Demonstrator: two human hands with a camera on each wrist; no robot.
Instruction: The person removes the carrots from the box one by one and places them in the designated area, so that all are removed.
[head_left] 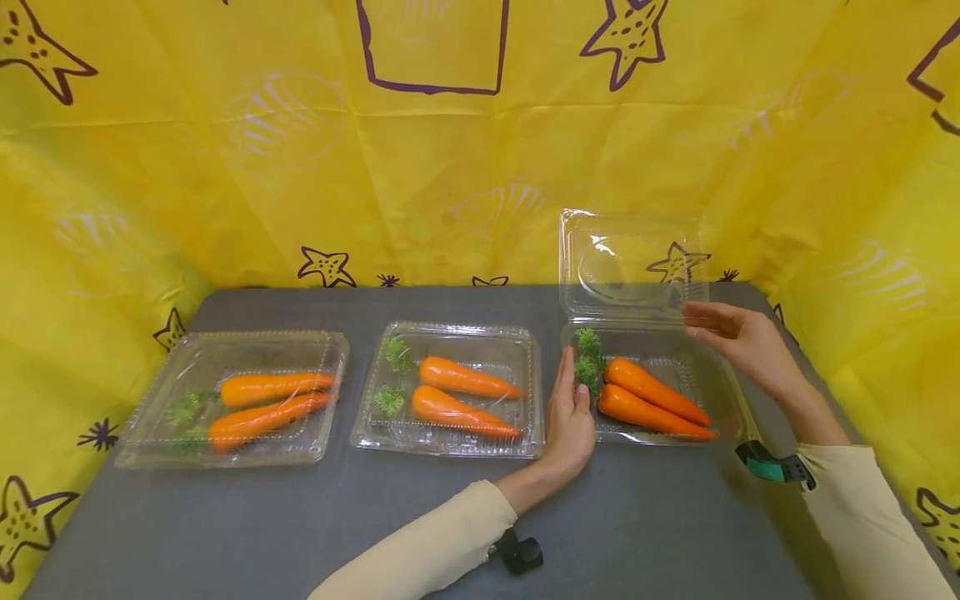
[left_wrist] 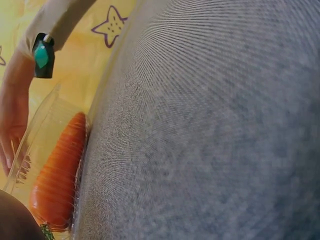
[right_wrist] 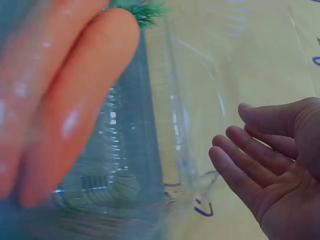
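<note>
Two carrots (head_left: pixel 652 411) lie in the rightmost box (head_left: pixel 681 367), long axes slanting, tips rightward and toward the person. The left hand (head_left: pixel 572 423), fingers straight, lies along its left side; the right hand (head_left: pixel 752 350), fingers relaxed, is beside the raised lid (head_left: pixel 637 271).

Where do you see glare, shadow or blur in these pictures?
Head view: white glare on the open lid, a shadow on the table beside the right sleeve; left wrist view: the table's lower right looks soft; right wrist view: the carrots look hazy, the right hand crisper.
</note>
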